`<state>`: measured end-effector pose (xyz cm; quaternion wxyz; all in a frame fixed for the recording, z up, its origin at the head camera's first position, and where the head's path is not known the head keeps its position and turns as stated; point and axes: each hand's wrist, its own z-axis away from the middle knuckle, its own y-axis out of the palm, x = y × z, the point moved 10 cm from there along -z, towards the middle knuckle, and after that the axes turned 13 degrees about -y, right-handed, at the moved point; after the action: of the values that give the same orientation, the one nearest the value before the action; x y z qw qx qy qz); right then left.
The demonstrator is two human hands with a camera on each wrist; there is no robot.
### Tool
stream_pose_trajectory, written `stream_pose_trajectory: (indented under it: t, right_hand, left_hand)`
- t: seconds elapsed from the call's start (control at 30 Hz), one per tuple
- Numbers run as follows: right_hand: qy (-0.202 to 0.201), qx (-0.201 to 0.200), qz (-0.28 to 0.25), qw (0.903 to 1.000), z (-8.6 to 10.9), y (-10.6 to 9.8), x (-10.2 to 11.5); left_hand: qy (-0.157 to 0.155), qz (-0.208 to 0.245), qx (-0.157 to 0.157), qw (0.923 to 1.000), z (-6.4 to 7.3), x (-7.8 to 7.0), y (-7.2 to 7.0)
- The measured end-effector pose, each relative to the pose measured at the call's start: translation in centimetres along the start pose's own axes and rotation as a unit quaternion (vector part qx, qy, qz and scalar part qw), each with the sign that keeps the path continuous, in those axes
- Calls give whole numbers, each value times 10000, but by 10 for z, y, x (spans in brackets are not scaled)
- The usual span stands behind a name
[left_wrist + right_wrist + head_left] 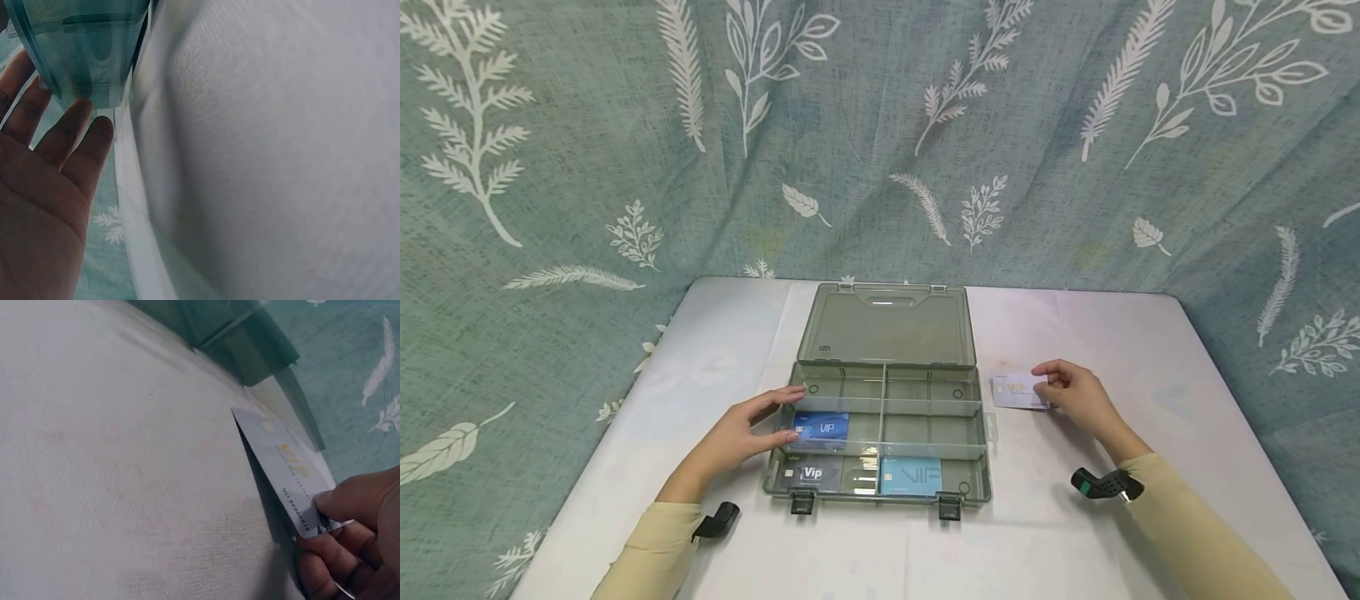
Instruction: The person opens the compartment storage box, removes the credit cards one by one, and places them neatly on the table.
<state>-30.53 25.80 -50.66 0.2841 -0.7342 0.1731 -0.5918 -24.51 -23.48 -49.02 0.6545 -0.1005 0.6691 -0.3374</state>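
Between the thumb and fingers of my right hand (pixel 1078 402), a white VIP card (pixel 1017 390) with gold lettering is pinched just right of the box; the right wrist view shows the card (pixel 284 469) tilted, one edge raised off the cloth. My left hand (pixel 741 435) rests at the left wall of a smoky plastic box (pixel 931 429), fingers spread and touching its edge. Inside the box lie a blue VIP card (pixel 822 427) in the middle left compartment, a dark Vip card (pixel 808 473) in the front left one, and a light blue card (pixel 910 477) in the front right one.
The box's lid (pixel 887 325) is folded back behind it, and two latches (pixel 950 507) stick out in front. A white cloth covers the table (pixel 880 558). Behind it hangs a green curtain (pixel 865 167) with white leaves.
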Motion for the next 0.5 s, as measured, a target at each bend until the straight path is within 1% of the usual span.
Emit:
stream_pose_trajectory:
  t: [0.27, 0.5]
  right_hand:
    - [-212, -75, 485, 9986, -1, 1, 4]
    - [-214, -129, 760, 9968, 0, 3, 6]
  left_hand:
    - [-41, -23, -19, 10000, 0, 2, 0]
    - [-40, 9, 4, 10000, 0, 3, 0]
